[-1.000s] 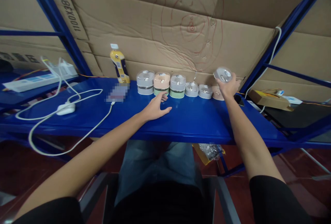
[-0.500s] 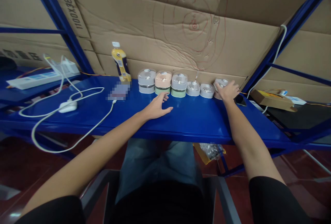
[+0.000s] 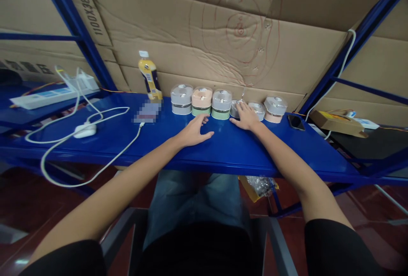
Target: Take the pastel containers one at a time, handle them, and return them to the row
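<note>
Small rounded containers with clear lids stand in a row along the back of the blue table (image 3: 216,152). My left hand (image 3: 193,133) is open and empty, its fingers just in front of the peach-over-green stack (image 3: 202,96). My right hand (image 3: 247,116) reaches over a single grey container (image 3: 235,112), fingers on its lid and thumb apart at its front left; the hand hides part of it. Another grey container (image 3: 259,110) sits behind that hand. Farther right is a grey-over-peach stack (image 3: 275,108). A grey stack (image 3: 181,99) and a grey-over-green stack (image 3: 221,103) stand left.
A yellow drink bottle (image 3: 149,76) stands back left, near a blurred-out device (image 3: 147,112) with a white cable (image 3: 126,148). A white plug (image 3: 84,130) and a power strip (image 3: 47,96) lie left. A phone (image 3: 296,122) and an open cardboard box (image 3: 339,123) are on the right.
My right hand has let go of the rightmost stack and moved left onto a single grey container. That stack now shows fully. My left hand stays in place.
</note>
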The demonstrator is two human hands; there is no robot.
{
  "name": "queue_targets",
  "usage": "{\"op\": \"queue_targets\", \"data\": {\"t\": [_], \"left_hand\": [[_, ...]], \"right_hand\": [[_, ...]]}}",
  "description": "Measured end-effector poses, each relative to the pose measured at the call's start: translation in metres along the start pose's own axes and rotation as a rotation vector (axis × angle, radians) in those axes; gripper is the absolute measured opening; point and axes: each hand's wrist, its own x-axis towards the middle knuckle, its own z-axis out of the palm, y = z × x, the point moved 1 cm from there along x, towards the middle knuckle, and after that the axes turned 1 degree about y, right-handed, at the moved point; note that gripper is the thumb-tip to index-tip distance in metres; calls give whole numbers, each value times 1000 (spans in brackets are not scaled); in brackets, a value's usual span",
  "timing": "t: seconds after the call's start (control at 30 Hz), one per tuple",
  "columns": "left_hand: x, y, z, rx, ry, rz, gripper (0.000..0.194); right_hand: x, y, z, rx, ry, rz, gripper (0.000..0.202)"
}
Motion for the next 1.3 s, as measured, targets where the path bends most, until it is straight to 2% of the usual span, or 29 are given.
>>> {"op": "queue_targets", "data": {"t": [0.07,0.17,0.23,0.33,0.4,0.47,0.53,0.63,0.73,0.8,0.9,1.03,1.1,1.23,1.3], "left_hand": [[0,1,0,7,-3,-5,71],[1,1,0,8,2,2,69],[1,1,1,6,4,11,69],[1,2,1,-3,12,23,70],[0,3,0,-18,18,22,71],[1,4,-2,-49,23,14,76],[1,4,-2,-104,20,7,86],[2,2,-1,-207,-6,17,106],[3,-1,0,-266,-55,48,124],[2,-2,0,-273,-91,71,126],[1,-2,-1,-269,-123,75,126],[-1,1,-3,-237,-94,53,133],[-3,4,-4,-195,-85,72,124],[-6,11,-5,-87,-162,156,63],[-6,12,-5,-79,-181,160,49]], "right_hand": [[-12,-10,-6,-65,-14,13,83],[-33,-26,-24,-125,18,41,68],[-42,-36,-36,-123,85,113,64],[-46,-46,-49,-86,141,287,74],[-45,-48,-53,-35,51,387,82],[-43,-45,-55,16,-81,420,84],[-43,-42,-56,75,-163,328,83],[-45,-44,-55,284,-193,-21,89],[-49,-59,-48,492,-174,-316,101],[-50,-73,-40,517,-162,-377,105],[-49,-86,-32,487,-140,-358,103],[-46,-71,-36,550,-45,-356,92],[-46,-53,-42,602,3,-304,84],[-46,-16,-47,602,25,-100,78],[-45,-5,-46,568,19,-23,79]]}}
